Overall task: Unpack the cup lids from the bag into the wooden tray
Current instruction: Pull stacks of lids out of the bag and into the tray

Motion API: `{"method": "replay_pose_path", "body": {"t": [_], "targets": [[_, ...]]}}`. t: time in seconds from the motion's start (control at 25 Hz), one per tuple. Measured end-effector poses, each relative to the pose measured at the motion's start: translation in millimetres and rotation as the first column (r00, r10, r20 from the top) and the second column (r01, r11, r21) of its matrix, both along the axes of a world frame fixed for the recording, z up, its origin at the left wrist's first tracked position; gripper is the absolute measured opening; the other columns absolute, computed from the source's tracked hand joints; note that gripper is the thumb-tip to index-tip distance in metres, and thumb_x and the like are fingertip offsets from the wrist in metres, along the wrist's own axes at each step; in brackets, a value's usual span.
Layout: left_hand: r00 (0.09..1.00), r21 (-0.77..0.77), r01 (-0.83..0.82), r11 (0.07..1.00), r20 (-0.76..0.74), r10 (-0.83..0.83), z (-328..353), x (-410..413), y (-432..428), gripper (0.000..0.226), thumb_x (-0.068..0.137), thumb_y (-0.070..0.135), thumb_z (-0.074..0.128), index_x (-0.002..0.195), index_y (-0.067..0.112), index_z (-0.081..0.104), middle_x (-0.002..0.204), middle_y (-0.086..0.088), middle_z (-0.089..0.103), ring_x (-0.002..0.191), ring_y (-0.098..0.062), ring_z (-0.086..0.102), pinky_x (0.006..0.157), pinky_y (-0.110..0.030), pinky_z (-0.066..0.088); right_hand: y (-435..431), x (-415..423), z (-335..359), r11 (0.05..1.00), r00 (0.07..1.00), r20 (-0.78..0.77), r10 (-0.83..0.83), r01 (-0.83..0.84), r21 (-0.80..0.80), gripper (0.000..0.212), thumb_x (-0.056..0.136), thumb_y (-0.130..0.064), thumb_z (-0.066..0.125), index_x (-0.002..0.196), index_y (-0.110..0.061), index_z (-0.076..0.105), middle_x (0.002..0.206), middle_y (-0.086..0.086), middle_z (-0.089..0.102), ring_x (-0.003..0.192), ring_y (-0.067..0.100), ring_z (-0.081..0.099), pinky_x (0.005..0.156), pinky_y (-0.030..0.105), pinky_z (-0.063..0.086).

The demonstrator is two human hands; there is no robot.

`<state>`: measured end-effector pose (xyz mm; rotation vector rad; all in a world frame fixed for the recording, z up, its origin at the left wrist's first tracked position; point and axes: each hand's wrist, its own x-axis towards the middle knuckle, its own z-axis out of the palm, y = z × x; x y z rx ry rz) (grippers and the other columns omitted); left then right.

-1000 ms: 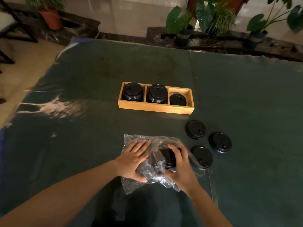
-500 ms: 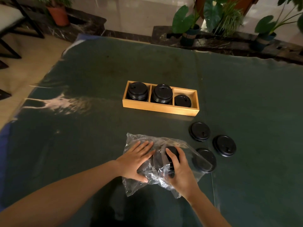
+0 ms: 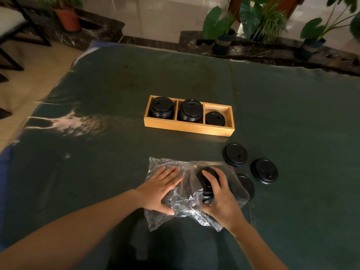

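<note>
A person's left hand lies flat, fingers straight, pinning a crumpled clear plastic bag to the dark green surface, while the right hand has its grip curled round a short stack of black cup lids at the bag; whether plastic lies between palm and lids cannot be told. Beyond, the wooden tray holds tall stacks in its left and middle compartments and a low one in the right. Three loose lids lie on the surface right of the bag, the nearest lid partly under its edge. The step likely calls for holding the film down firmly and drawing the stack out level, squeezed evenly, lest the lids fan apart or the plastic drag along; the right compartment looks roomiest
</note>
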<state>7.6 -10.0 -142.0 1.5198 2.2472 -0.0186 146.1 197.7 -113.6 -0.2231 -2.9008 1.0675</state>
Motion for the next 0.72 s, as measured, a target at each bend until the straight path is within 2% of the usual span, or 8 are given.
{"method": "replay_pose_path", "body": {"t": [0.08,0.24,0.28,0.4,0.56,0.64,0.68,0.72], "targets": [[1.000,0.006,0.009,1.000,-0.009,-0.009,-1.5,0.5,-0.3,0.113,0.075,0.075,0.045,0.132,0.032,-0.041,0.151,-0.001,-0.036,0.135,-0.017,-0.041,0.109,-0.037,-0.027,9.9,15.2,19.1,1.000,1.000,-0.001,-0.020,0.020,0.020,0.091,0.062,-0.027,0.084,0.138,-0.029,0.035,0.147,0.000,0.022,0.125,0.009,0.035,0.108,0.022,0.036],[0.999,-0.011,0.009,1.000,-0.041,-0.010,-5.5,0.4,1.8,0.112,0.073,0.078,0.042,0.135,0.030,-0.038,0.151,-0.002,-0.036,0.133,-0.017,-0.044,0.106,-0.038,-0.031,28.0,50.3,67.2,0.998,0.995,-0.079,-0.057,0.056,-0.022,0.097,0.052,-0.020,0.089,0.130,-0.045,0.036,0.141,-0.008,0.032,0.127,-0.001,0.037,0.100,0.002,0.029],[0.999,-0.012,0.009,1.000,-0.041,-0.009,-5.0,-1.0,2.7,0.113,0.073,0.078,0.043,0.138,0.029,-0.034,0.152,-0.003,-0.035,0.135,-0.018,-0.041,0.107,-0.039,-0.031,32.8,55.0,79.9,0.997,0.993,-0.104,-0.060,0.056,-0.043,0.099,0.050,-0.019,0.090,0.129,-0.045,0.037,0.139,-0.008,0.035,0.128,-0.004,0.036,0.100,0.002,0.029],[0.999,-0.048,0.001,0.999,-0.032,-0.003,2.2,0.7,9.7,0.115,0.072,0.076,0.048,0.145,0.024,-0.024,0.154,-0.005,-0.032,0.140,-0.023,-0.032,0.111,-0.041,-0.024,52.3,53.2,115.9,0.984,0.973,-0.200,-0.115,0.084,-0.156,0.095,0.049,-0.020,0.086,0.129,-0.040,0.040,0.134,-0.006,0.047,0.127,0.003,0.044,0.102,0.015,0.037],[0.999,-0.307,0.022,0.952,0.042,-0.010,32.6,-3.6,33.2,0.120,0.070,0.068,0.061,0.149,0.019,-0.014,0.155,-0.008,-0.028,0.142,-0.028,-0.025,0.113,-0.048,-0.012,89.9,-2.8,142.5,0.949,0.916,-0.291,-0.275,0.210,-0.235,0.079,0.057,-0.024,0.080,0.123,-0.043,0.041,0.115,-0.040,0.050,0.106,-0.017,0.051,0.084,-0.003,0.037],[0.983,-0.466,0.026,0.884,0.175,0.063,53.0,-18.7,48.1,0.111,0.073,0.053,0.067,0.150,0.026,-0.010,0.157,-0.002,-0.024,0.145,-0.024,-0.019,0.116,-0.051,0.000,108.5,-45.4,140.0,0.922,0.888,-0.273,-0.370,0.316,-0.222,0.078,0.060,-0.029,0.082,0.125,-0.037,0.041,0.119,-0.028,0.052,0.108,-0.006,0.053,0.087,0.003,0.038],[0.964,-0.511,0.013,0.860,0.233,0.125,62.5,-26.1,54.8,0.102,0.077,0.040,0.066,0.150,0.030,-0.005,0.159,0.001,-0.016,0.147,-0.024,-0.008,0.115,-0.050,0.013,116.5,-66.4,135.1,0.913,0.882,-0.251,-0.398,0.356,-0.198,0.078,0.061,-0.029,0.084,0.126,-0.034,0.040,0.125,-0.014,0.053,0.112,0.004,0.052,0.091,0.012,0.039],[0.943,-0.501,-0.027,0.865,0.275,0.189,68.6,-30.9,61.0,0.090,0.080,0.025,0.061,0.150,0.031,0.005,0.160,0.000,0.003,0.144,-0.025,0.016,0.108,-0.045,0.031,122.6,-85.9,129.2,0.909,0.882,-0.229,-0.413,0.383,-0.164,0.078,0.063,-0.028,0.083,0.128,-0.032,0.040,0.130,-0.003,0.050,0.115,0.011,0.050,0.093,0.020,0.039]]}}
